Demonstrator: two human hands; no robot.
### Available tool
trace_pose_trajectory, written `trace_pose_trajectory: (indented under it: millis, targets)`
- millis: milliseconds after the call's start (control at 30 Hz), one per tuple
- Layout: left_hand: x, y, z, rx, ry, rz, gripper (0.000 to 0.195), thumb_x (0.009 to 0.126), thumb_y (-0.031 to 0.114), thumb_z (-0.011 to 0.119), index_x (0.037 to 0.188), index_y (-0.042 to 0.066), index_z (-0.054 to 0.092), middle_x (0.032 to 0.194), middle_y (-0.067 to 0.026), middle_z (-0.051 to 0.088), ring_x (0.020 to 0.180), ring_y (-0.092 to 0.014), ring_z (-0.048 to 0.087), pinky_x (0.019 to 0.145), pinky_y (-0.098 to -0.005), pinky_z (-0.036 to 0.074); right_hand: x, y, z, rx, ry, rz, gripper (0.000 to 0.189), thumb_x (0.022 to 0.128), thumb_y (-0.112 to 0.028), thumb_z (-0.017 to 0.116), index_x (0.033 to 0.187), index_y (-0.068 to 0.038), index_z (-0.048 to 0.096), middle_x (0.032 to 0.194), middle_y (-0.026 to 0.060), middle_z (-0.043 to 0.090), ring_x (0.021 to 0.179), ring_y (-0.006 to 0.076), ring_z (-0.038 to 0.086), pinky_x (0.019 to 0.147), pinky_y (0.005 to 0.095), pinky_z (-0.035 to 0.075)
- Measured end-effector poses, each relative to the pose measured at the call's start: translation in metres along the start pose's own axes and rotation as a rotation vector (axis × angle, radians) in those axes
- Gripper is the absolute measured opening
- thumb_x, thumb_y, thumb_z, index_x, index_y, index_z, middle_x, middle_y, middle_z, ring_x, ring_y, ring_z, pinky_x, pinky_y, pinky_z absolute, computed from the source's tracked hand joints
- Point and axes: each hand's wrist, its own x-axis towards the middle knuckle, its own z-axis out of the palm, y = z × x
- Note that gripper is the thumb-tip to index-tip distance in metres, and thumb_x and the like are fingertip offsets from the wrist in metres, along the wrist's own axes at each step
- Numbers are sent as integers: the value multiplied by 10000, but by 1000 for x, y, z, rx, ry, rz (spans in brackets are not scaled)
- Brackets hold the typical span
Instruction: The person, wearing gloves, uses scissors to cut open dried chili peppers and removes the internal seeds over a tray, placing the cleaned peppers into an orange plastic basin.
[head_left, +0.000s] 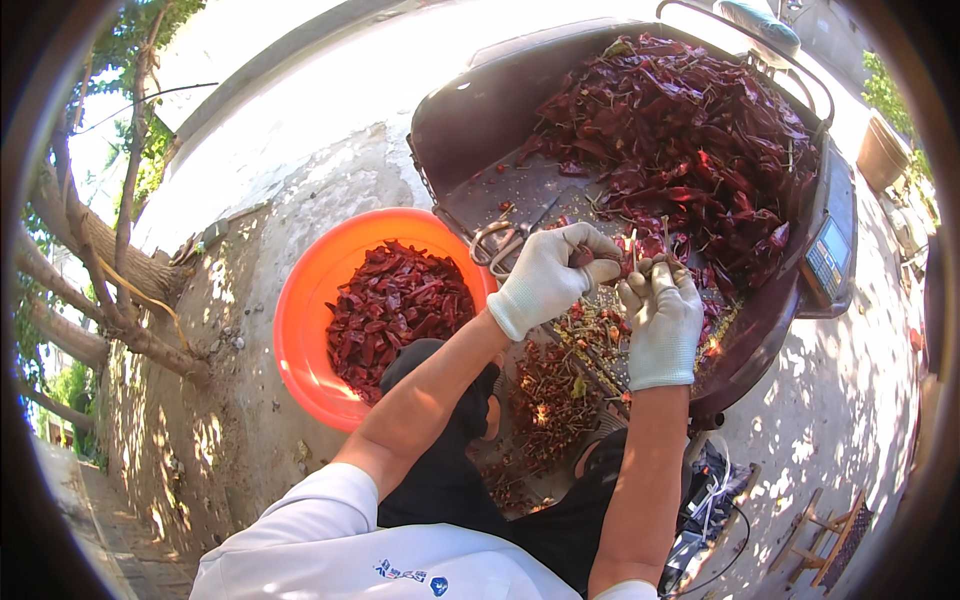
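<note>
Both of my hands wear pale knitted work gloves with coated fingers and meet over the dark cargo bed (480, 124) of a cart. My left hand (551, 270) pinches a dark red dried chili pepper (580, 256). My right hand (664, 319), close beside it, has its fingers closed on chili stems (666, 236). A big heap of dried red chilies (675, 135) fills the far right of the bed. Scissors (506, 244) lie at the bed's near left edge, partly behind my left hand. An orange plastic basin (304, 300) holds chili pieces (397, 307).
Stems and scraps (551, 401) are piled on the ground between my feet. A device with a keypad and display (829, 251) sits on the cart's right side. Tree trunks (97, 240) rise at left. A small wooden stool (821, 536) and cables (716, 487) lie at lower right.
</note>
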Motion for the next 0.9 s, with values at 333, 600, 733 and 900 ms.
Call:
trace_pose_trajectory:
  millis: [333, 600, 733, 900]
  targets:
    - [-1, -6, -9, 701, 96, 327, 229, 781, 93, 722, 1009, 97, 728, 911, -88, 726, 768, -249, 712, 708, -353, 564, -19, 3, -1, -1119, -103, -498, 210, 865, -160, 742, 985, -41, 618, 839, 99, 658, 697, 229, 669, 637, 361, 524]
    - [-4, -13, -4, 813, 48, 383, 175, 794, 126, 661, 962, 109, 710, 855, -100, 711, 801, -305, 698, 717, -389, 554, -18, 21, 5, -1288, -140, -949, 186, 858, -190, 735, 964, -92, 618, 842, 72, 627, 653, 265, 655, 571, 368, 519]
    - [-7, -12, -1, 903, 60, 286, 142, 818, 178, 651, 932, 107, 697, 835, -115, 701, 798, -317, 693, 701, -408, 546, -15, 30, 5, -1271, -97, -974, 125, 868, -158, 711, 955, -106, 637, 875, 69, 645, 690, 272, 660, 588, 385, 526]
    - [-5, -13, 0, 963, 31, 194, 140, 830, 193, 638, 929, 110, 691, 843, -128, 698, 819, -323, 692, 713, -419, 542, -9, 36, 6, -1208, -68, -1063, 66, 869, -124, 698, 922, -99, 668, 926, 85, 668, 740, 281, 670, 630, 398, 535]
